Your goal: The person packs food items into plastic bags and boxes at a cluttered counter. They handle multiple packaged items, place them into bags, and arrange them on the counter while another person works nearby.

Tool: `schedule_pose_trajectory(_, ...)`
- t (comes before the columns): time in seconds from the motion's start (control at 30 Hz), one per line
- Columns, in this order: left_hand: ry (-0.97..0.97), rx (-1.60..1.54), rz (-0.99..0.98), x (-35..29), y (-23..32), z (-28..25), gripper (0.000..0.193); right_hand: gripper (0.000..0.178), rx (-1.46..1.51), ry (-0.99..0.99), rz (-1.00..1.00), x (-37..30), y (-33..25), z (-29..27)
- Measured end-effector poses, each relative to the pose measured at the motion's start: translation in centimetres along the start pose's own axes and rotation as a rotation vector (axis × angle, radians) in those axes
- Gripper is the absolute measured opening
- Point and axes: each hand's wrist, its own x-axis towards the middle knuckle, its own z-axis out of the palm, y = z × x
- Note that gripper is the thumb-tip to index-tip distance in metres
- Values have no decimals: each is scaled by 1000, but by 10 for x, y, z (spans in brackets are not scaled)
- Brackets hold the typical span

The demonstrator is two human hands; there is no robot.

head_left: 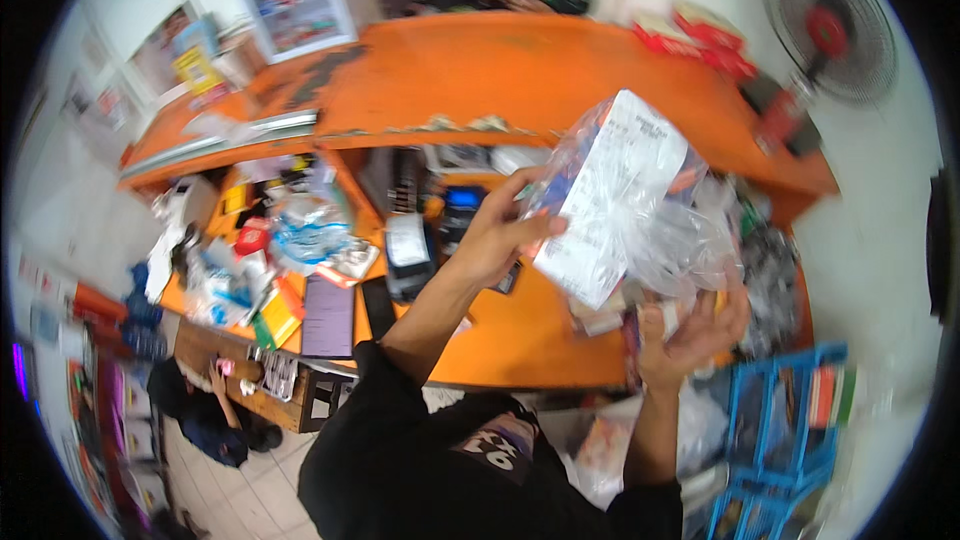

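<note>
A clear plastic bag [690, 250] with a long white printed slip [612, 205] on it is held up over the orange counter. Something blue and orange shows faintly through the plastic. My left hand [505, 230] grips the bag's left side, thumb over the slip's edge and fingers behind. Below the gathered right end of the bag is my right hand [695, 335], palm up, with thumb and fingers apart. Whether its fingertips touch the plastic I cannot tell, as they are blurred.
Below the raised orange ledge [450, 75] stand a card terminal [462, 210] and a dark device with paper [408, 245]. Plastic bags and papers clutter the left. Blue crates [785, 420] and a fan [828, 30] are at right. A person [205, 410] sits lower left; others stand beyond the counter.
</note>
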Motion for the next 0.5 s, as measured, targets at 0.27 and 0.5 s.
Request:
schedule_pose_trajectory(0.27, 832, 1917, 315, 90, 86, -100, 84, 62, 120, -106, 548, -34, 28, 11)
schedule_pose_trajectory(0.5, 549, 2078, -63, 190, 66, -151, 66, 44, -1, -200, 589, -40, 50, -19)
